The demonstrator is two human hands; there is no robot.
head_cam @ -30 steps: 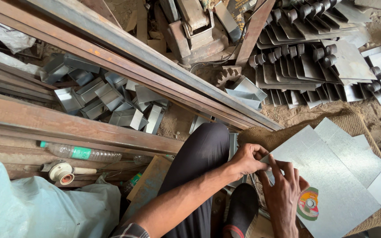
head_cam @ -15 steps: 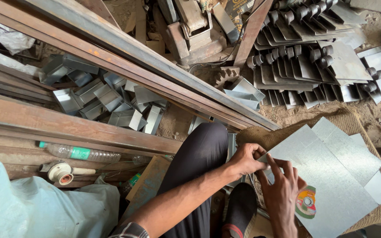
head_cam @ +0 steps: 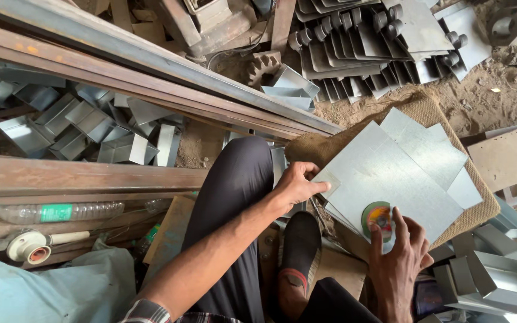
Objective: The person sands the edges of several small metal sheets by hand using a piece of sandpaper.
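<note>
The left hand pinches the near-left corner of the flat grey galvanised steel sheet lying on brown sacking. The right hand, fingers spread, presses a round multicoloured disc. Best to steady the sheet's edge while lifting.

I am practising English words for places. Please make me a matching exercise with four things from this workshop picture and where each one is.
Things:
1. left hand
2. right hand
3. plastic bottle
4. burlap mat

Places:
A. lying beside the long rusty beam
B. under the metal sheets
C. fingers on the colourful disc
D. gripping a sheet's corner

Pairs: 1-D, 2-C, 3-A, 4-B
</note>
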